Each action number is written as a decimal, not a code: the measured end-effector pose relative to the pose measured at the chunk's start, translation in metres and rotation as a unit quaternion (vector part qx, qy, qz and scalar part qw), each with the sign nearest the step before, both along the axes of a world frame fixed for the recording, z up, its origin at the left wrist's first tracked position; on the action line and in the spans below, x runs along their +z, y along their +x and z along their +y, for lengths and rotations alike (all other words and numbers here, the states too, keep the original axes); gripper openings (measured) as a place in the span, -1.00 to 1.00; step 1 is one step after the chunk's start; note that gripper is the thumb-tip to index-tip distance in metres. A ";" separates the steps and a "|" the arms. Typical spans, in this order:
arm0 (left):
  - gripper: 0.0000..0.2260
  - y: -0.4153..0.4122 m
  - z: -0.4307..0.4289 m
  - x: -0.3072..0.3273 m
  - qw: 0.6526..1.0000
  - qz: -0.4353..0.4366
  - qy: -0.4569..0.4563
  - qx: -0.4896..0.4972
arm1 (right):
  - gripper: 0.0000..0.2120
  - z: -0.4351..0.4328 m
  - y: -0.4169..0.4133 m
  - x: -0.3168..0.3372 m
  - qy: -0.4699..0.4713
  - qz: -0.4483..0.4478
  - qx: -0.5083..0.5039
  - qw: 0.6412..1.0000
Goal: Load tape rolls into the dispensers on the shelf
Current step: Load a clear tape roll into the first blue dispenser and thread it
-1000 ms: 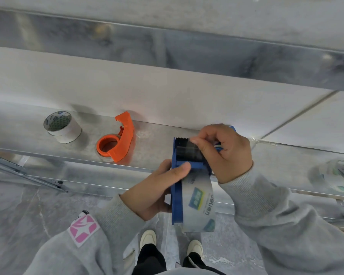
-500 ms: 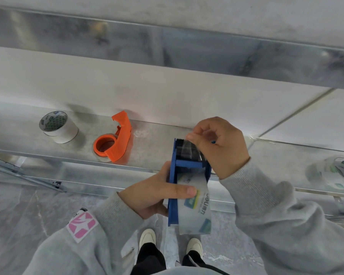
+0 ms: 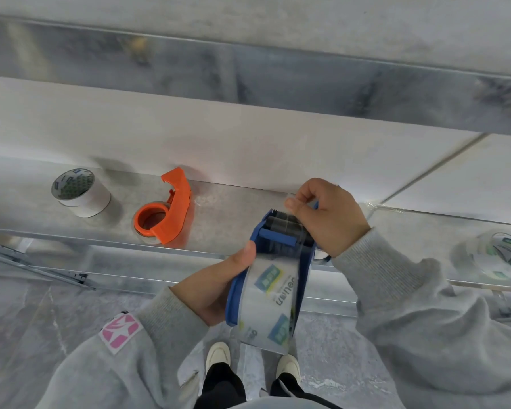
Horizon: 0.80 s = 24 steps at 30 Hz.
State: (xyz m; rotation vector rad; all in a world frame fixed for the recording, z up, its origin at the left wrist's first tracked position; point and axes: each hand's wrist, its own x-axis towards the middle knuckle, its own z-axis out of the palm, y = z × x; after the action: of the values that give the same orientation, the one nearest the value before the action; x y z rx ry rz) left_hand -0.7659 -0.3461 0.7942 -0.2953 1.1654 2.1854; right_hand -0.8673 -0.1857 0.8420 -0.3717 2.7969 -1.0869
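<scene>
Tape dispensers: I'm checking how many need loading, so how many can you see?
2. An orange dispenser lies on the shelf, right of the white roll. A blue dispenser is held in both hands. More may sit out of view.

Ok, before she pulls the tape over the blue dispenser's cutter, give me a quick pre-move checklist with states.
1. Clear tape roll seated in blue dispenser: ok.
2. Left hand grip steadies the dispenser: ok.
3. Right hand pinches the tape end near the cutter: ok, though the clear tape is hard to see.
4. Tape lies over the roller: cannot tell.
5. Orange dispenser on the shelf, apart from the hands: ok.
</scene>
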 end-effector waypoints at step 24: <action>-0.17 0.002 0.019 0.022 0.848 0.205 -0.489 -0.011 | -0.84 0.009 -0.016 -0.021 -0.028 -0.001 -0.140 0.990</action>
State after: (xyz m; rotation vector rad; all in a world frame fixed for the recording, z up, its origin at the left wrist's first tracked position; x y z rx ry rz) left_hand -0.7637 -0.3275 0.8163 -0.2176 2.4606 1.4697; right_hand -0.8837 -0.1763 0.8212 0.0211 2.8837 -1.2204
